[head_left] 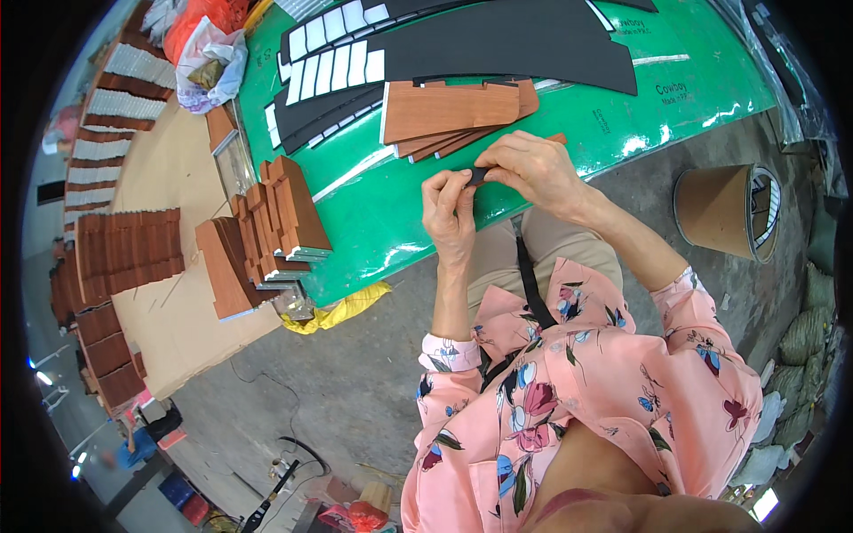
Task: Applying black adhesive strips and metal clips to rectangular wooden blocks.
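My left hand [449, 211] and my right hand [536, 171] meet just over the near edge of the green-covered table [382, 200]. Between their pinched fingertips is a small black piece [478, 177], mostly covered by the fingers. Just beyond my hands lies a fanned stack of flat brown wood-coloured pieces [453, 111] with pale edges. Part of another brown piece [557, 139] shows past my right knuckles. Farther back, black sheets [506, 49] overlap, some with rows of white patches [338, 71] on them.
More brown pieces [283, 209] stand stacked at the table's left corner. Beside it, a tan board [147, 178] carries long rows of brown pieces [131, 253]. Bags [211, 71] sit at the back left. A round brown bin [715, 209] stands on the floor to the right.
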A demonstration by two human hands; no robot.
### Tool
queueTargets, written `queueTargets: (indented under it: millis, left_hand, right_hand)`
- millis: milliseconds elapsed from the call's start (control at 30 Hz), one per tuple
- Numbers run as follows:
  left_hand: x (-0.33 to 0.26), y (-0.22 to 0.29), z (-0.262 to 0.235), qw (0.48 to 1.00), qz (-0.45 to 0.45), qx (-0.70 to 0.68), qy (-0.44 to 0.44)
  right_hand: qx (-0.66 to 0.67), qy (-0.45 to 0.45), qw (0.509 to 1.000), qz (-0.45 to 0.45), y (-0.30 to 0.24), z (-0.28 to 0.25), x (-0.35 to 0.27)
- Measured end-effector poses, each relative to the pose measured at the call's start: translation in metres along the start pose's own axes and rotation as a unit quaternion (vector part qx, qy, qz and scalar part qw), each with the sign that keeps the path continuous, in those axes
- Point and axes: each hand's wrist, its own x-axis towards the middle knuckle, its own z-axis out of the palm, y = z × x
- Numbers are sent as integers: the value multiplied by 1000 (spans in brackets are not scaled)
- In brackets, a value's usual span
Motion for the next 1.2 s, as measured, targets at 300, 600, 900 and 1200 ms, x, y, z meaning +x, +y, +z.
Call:
queueTargets:
  millis: [300,600,900,1200]
  left_hand:
    - [0,-1,0,1000,3,1,-4]
    - [2,-1,1,1000,3,7,14]
    - [2,-1,2,1000,15,7,19]
    - [0,-2,0,1000,5,9,8]
  right_hand:
    - [-64,-19,997,-32,-4,-3,2]
    - [-52,-33,997,-38,-5,-6,3]
    - [-19,-20,999,-20,2,-3,3]
    - [-5,-32,999,2,0,-5,3]
